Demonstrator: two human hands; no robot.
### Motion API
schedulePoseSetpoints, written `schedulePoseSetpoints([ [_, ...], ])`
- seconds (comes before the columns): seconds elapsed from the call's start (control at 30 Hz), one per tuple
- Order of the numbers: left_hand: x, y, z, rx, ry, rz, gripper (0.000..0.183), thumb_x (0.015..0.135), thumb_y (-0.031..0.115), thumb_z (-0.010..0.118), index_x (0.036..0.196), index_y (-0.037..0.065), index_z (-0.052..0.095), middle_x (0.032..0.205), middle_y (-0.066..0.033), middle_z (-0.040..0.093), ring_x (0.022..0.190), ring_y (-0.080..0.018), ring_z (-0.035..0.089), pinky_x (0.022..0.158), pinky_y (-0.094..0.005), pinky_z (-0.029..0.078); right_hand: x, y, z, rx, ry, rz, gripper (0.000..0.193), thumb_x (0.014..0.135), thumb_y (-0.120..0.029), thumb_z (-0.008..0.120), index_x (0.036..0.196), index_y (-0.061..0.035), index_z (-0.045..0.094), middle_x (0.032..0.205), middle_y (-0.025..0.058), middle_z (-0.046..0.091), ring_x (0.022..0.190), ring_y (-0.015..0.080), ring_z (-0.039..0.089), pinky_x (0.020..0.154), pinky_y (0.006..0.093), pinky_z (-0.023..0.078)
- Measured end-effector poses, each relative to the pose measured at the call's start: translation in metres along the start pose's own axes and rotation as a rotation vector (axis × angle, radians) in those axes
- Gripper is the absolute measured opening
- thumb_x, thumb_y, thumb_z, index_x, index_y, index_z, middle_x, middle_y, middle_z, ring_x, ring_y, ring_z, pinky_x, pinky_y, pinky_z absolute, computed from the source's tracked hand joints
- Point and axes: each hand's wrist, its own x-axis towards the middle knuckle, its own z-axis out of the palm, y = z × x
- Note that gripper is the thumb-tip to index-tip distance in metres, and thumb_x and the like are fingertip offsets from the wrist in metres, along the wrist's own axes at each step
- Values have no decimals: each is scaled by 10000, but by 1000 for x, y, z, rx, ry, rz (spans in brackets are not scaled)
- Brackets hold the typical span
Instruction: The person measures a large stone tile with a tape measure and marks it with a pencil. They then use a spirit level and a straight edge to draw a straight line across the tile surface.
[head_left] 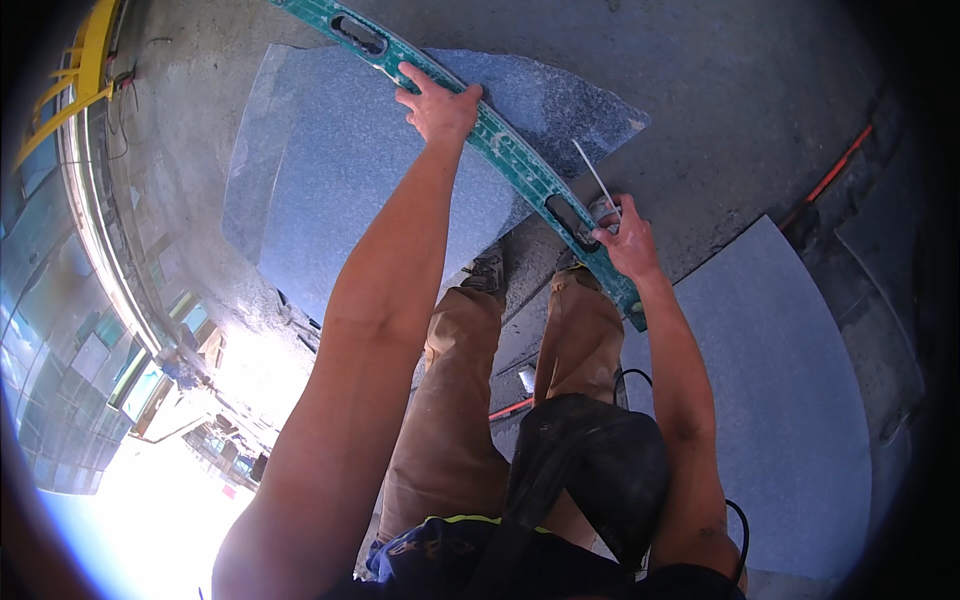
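Note:
A long green spirit level [515,168], scuffed with pale dust, lies slantwise across a grey stone slab [345,170] with uneven edges. My left hand [442,108] is clasped over the level's upper half, fingers across one side and thumb at the other. Close to the level's lower slot is my right hand [630,240], its fingers closed around a thin white stick [596,178] that points up over the slab's edge. Whether those fingers also touch the level is hard to make out. The slab's right corner looks darker than the rest.
A second grey slab [770,400] lies to my right, beside my leg. Past it runs a red strip [835,170] along the concrete floor. My boots stand at the first slab's near edge. At far left are a yellow metal frame [85,75] and stacked panels [60,370].

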Motion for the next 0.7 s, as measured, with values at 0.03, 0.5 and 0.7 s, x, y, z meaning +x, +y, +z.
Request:
schedulePoseSetpoints([
  [0.03,0,0,0,-1,5,-1,1155,732,286,781,1526,134,-44,1480,-266,127,1260,-491,366,1009,-493,454,0,0,1,26,-6,2,465,777,-55,714,1167,-40,461,906,145,693,889,329,675,764,417,500],
  [0.5,-1,-2,4,-39,36,17,1160,724,338,791,1526,124,-20,1474,-271,123,1260,-490,361,1023,-490,421,2,4,1,-18,-2,-5,504,763,-96,740,1182,-73,461,928,147,698,908,373,664,756,458,507],
  [0.7,-1,-2,2,-53,25,4,1163,721,328,794,1527,129,-20,1477,-264,125,1270,-481,351,1030,-487,417,3,3,1,-25,-11,0,512,764,-89,740,1188,-73,455,922,145,700,902,375,665,753,460,506],
])
